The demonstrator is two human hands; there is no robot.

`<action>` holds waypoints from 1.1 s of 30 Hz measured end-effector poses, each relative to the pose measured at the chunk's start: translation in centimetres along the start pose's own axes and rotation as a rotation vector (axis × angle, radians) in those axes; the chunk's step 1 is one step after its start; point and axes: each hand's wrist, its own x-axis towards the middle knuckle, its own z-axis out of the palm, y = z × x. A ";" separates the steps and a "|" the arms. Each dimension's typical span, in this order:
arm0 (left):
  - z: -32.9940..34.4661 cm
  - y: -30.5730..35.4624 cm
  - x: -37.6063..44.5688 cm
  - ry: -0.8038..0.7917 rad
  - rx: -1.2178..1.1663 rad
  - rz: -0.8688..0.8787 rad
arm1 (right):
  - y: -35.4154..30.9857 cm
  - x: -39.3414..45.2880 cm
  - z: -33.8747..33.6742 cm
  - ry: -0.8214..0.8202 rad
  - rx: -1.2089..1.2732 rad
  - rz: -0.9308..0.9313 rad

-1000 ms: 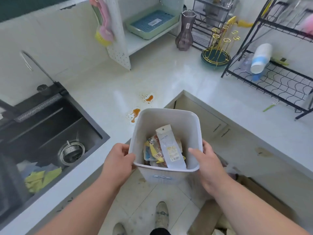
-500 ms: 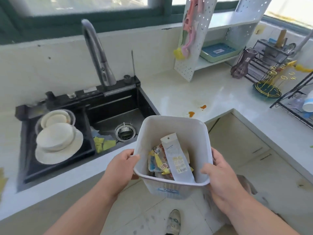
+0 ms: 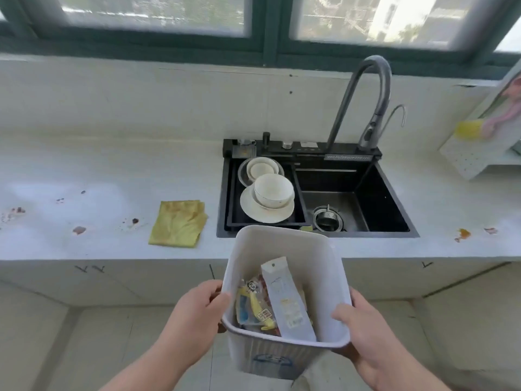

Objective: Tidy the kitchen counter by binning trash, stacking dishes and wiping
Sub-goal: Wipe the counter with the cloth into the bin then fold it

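Stained counter (image 3: 84,176) spans nine to three o'clock; at six, the left hand (image 3: 194,314) and right hand (image 3: 363,334) clasp the trash-filled bin (image 3: 284,255) by its rim, which could tip if either slackens.

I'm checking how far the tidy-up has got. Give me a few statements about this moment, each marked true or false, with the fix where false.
1. Both hands hold the white bin: the left hand and the right hand each have a grip on one side of its rim. True.
2. The bin is empty. False: it holds wrappers and a long white packet.
3. The yellow cloth lies on the counter to the left of the sink. True.
4. The bowl sits upside down on the counter. False: it stands upright on a plate in the sink's left section.
5. The counter is wiped clean. False: stains show left of the cloth, and an orange spill shows right of the sink.
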 end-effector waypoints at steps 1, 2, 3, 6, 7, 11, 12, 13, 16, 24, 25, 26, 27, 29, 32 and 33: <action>-1.4 -0.8 -0.4 0.030 -0.032 -0.019 | 0.0 0.2 1.5 -0.025 -0.023 0.010; -2.4 -1.2 -0.5 0.046 -0.063 -0.043 | 0.2 0.4 2.5 -0.042 -0.040 0.017; -3.3 -1.8 -0.5 0.060 -0.099 -0.069 | 0.2 0.6 3.4 -0.054 -0.069 0.023; -5.7 -3.6 -0.4 0.147 -0.190 -0.137 | 0.0 1.7 6.4 -0.131 -0.145 0.019; -6.2 -4.0 -0.4 0.176 -0.214 -0.150 | -0.3 2.0 7.3 -0.153 -0.167 0.017; -8.5 -5.7 -0.1 0.282 -0.307 -0.214 | -1.7 3.2 11.7 -0.274 -0.311 -0.040; -9.1 -6.1 -0.1 0.303 -0.311 -0.239 | -2.1 3.2 12.8 -0.312 -0.351 -0.057; -9.7 -6.7 -0.2 0.327 -0.311 -0.261 | -2.5 3.2 13.9 -0.350 -0.389 -0.067; -11.2 -8.6 -1.0 0.426 -0.293 -0.313 | -3.8 3.7 16.9 -0.477 -0.496 -0.089; -12.8 -13.0 -3.7 0.740 -0.437 -0.471 | -5.1 6.2 25.6 -0.718 -0.672 -0.129; -13.1 -13.4 -3.7 0.778 -0.467 -0.495 | -5.0 6.5 26.7 -0.728 -0.686 -0.128; -13.5 -13.9 -3.7 0.816 -0.488 -0.520 | -4.7 6.7 28.0 -0.745 -0.700 -0.129; -14.0 -14.6 -3.7 0.852 -0.489 -0.541 | -4.3 6.8 29.2 -0.764 -0.714 -0.134; -15.2 -16.1 -3.9 0.916 -0.456 -0.581 | -3.3 6.7 31.5 -0.779 -0.731 -0.151; -17.1 -18.7 -4.0 0.927 -0.534 -0.592 | -1.6 6.6 34.8 -0.786 -0.733 -0.159; -17.9 -19.6 -4.1 0.909 -0.609 -0.589 | -1.0 6.5 36.0 -0.784 -0.735 -0.168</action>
